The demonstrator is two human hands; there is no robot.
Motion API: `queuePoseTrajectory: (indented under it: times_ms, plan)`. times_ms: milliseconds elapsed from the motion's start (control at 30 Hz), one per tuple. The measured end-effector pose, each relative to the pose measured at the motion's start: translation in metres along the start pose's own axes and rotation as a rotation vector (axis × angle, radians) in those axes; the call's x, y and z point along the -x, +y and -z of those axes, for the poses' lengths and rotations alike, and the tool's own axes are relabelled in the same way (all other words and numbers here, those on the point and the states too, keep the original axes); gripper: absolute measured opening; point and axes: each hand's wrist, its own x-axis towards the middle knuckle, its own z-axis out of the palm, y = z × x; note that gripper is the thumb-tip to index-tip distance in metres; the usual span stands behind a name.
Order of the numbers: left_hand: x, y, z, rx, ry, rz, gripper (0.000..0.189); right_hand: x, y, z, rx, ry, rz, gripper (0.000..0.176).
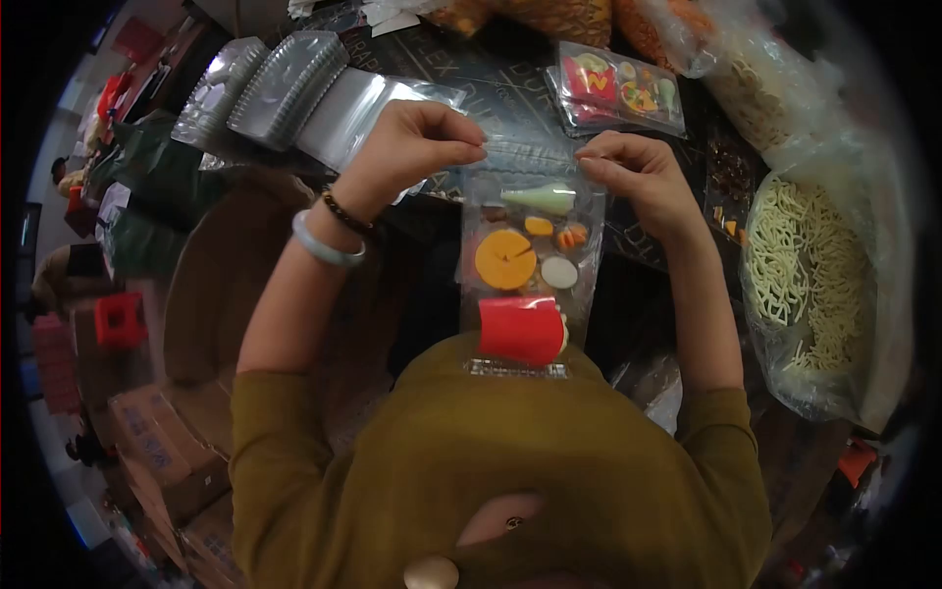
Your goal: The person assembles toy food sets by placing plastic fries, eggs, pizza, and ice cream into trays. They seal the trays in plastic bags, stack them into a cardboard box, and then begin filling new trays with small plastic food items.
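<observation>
A clear plastic bag (475, 208) hangs upright in front of my body, stretched between both hands. My left hand (417, 147) pinches its upper left corner between thumb and fingertips. At the upper right corner my right hand (633, 177) has the same kind of pinch. Through the film I see toy-like food pieces: a red fries packet (517, 329) at the bottom, an orange round piece (505, 259), a white disc (559, 273), small orange pieces and a pale green cone-shaped piece (540, 199) near the top.
Stacked clear plastic trays (287, 88) and flat clear bags (343, 123) lie left on the dark table. Filled packs (620, 90) sit beyond my right hand. A large bag of pale strands (807, 270) is at right; cardboard boxes (162, 442) stand low left.
</observation>
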Motion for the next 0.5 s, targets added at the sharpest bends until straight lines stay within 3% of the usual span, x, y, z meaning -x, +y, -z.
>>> queuePoseTrajectory:
  times_ms: [100,133,200,333,433,467,500]
  plan:
    - [0.002,-0.066,-0.022,0.233,0.093,-0.051,0.012,0.008,0.053,0.008,0.201,0.028,0.114,0.024]
    - [0.008,-0.071,-0.025,0.196,0.09,-0.012,0.015,0.014,0.056,0.006,0.246,0.02,0.142,0.025]
    - [0.014,-0.088,-0.037,0.096,0.116,-0.225,0.016,0.027,0.059,0.001,0.336,0.003,0.204,0.028]
    - [0.034,-0.102,-0.051,-0.172,0.077,-0.314,0.019,0.038,0.078,0.0,0.461,0.024,0.326,0.028]
    - [0.038,-0.099,-0.055,0.511,0.163,-0.047,0.021,0.037,0.08,-0.001,0.466,0.043,0.318,0.023]
    - [0.037,-0.094,-0.059,0.889,0.231,0.073,0.025,0.036,0.081,-0.001,0.454,0.041,0.336,0.021]
    - [0.037,-0.092,-0.067,0.759,0.271,0.119,0.024,0.036,0.085,-0.002,0.445,0.039,0.354,0.02]
